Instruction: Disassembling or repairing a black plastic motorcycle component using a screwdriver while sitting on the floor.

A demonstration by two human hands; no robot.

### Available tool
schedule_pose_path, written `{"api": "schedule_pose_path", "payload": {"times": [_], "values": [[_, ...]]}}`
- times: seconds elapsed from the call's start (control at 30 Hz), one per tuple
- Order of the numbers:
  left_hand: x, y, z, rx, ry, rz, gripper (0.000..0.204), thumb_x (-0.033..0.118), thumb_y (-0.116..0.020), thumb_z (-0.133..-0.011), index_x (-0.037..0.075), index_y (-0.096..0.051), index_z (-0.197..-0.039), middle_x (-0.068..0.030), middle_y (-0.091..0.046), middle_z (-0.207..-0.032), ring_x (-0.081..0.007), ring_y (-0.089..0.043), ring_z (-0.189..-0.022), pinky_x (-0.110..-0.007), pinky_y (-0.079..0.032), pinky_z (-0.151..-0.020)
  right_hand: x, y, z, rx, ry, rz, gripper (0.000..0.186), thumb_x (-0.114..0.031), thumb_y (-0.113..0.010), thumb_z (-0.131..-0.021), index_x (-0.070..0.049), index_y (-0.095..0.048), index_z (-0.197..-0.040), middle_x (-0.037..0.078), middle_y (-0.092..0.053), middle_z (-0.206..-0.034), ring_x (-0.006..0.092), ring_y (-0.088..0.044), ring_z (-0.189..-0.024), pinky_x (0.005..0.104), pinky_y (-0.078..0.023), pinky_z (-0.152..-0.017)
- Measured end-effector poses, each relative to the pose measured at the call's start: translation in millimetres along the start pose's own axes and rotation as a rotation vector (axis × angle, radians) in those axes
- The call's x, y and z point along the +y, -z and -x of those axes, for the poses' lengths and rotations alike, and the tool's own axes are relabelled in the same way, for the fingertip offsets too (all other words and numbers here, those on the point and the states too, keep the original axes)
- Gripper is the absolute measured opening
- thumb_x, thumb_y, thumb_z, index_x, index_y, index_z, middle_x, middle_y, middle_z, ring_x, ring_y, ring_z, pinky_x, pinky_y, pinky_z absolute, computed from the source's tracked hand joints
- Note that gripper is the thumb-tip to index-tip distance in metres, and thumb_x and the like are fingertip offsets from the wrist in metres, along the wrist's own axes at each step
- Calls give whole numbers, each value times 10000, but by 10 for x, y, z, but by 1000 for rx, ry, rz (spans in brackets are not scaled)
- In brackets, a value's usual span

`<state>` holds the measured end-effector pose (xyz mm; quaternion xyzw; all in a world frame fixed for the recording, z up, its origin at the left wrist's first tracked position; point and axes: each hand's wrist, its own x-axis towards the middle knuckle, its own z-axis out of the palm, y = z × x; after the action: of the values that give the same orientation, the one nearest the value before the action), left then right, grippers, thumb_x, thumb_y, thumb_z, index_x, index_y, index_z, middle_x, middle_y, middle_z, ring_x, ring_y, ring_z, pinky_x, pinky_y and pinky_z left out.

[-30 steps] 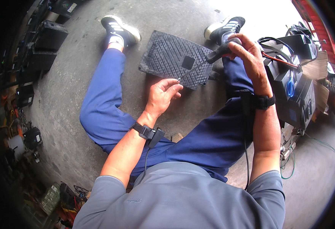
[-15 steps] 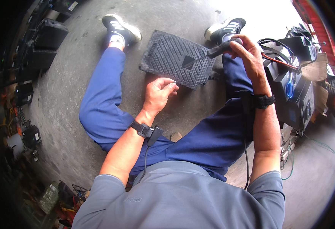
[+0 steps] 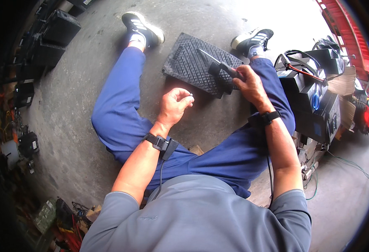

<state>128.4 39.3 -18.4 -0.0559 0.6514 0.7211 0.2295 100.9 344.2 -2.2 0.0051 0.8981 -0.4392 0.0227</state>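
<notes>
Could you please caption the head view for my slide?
Seated person: right hand grips screwdriver over black ribbed panel; left hand pinches a small part.

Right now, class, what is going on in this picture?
A person sits on a concrete floor with legs spread, a black ribbed panel lying between the feet. The right hand grips a black-handled screwdriver, its tip resting over the panel. The left hand is raised just short of the panel, pinching something tiny between its fingertips; it is too small to identify. Black boxes with cables stand to the person's right.
</notes>
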Motion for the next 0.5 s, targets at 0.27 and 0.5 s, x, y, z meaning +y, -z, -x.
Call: {"api": "schedule_pose_path", "payload": {"times": [0.27, 0.5], "values": [[-90, 9, 5, -39, -40, 7, 107, 53, -683, -912, 5, -658, -1005, -61, -710, -863, -118, -682, -749, -254, -571, -698, -9, -128, 49, -10, 0, 313, 552, -141, -802, -728, -92, -560, -1222, 159, -574, -1194, 353, -554, -1115, 425, -473, -957], [-106, 1, 12, -51, -30, -21, 101, 41, -673, -909, -1, -656, -999, -69, -710, -860, -119, -682, -751, -255, -573, -692, -30, -165, 58, -9, 156, 474, 729, -191, -852, -648, -100, -534, -1298, 168, -536, -1267, 377, -523, -1153, 458, -457, -971]]}}
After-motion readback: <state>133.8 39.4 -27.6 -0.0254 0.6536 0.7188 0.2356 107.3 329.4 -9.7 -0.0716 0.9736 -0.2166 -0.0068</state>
